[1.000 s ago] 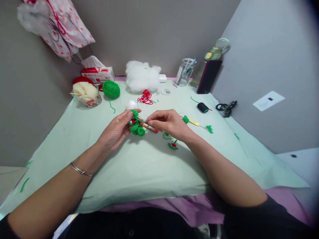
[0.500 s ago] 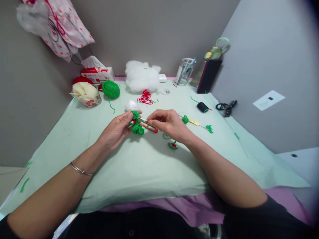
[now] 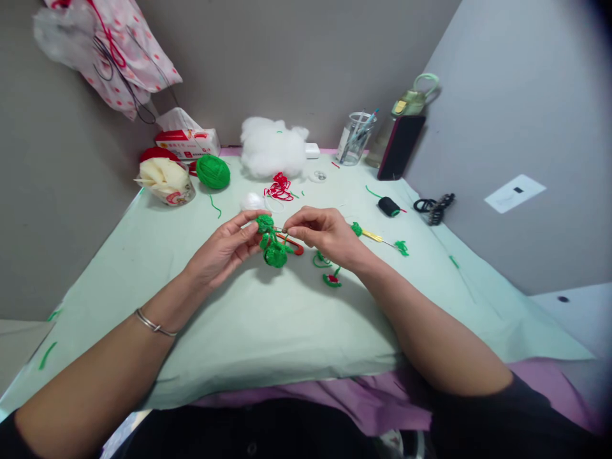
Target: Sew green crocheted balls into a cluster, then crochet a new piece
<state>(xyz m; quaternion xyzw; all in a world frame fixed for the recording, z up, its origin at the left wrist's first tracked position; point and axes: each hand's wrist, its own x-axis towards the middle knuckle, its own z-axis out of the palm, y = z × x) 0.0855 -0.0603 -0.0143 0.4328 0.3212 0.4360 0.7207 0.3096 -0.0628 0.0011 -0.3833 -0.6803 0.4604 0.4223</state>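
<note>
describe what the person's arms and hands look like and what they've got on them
Both forearms are bare. The left hand has no glove and no ring that can be seen; a thin silver bangle circles the left wrist. The right hand is bare too, with nothing on its wrist. A dark sleeve starts near the right elbow, and dark fabric shows at the left elbow.

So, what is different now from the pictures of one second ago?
The left hand has turned the green crochet piece, so its lower ball now hangs a little right and lower. The right hand has moved its fingertips slightly left and up, close to the piece's top. The red scissors are now mostly hidden. The yarn ball, stuffing and cloth stayed.
</note>
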